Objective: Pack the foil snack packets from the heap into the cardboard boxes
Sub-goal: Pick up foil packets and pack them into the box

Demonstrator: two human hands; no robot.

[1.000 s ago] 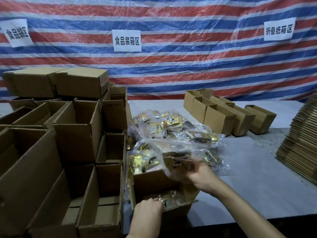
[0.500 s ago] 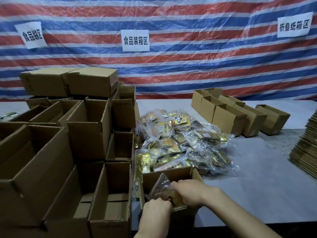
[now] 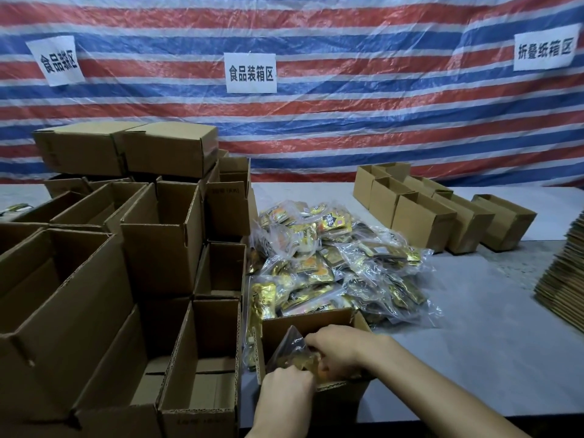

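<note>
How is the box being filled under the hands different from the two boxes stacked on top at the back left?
The box under the hands is open, with a packet going in; the two stacked boxes are shut. It sits low at the table's near edge; they rest high on other boxes. Both are plain brown cardboard.

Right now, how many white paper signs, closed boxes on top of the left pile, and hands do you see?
White paper signs: 3
Closed boxes: 2
Hands: 2, the left hand and the right hand, which pinches a packet
Total: 7
</note>
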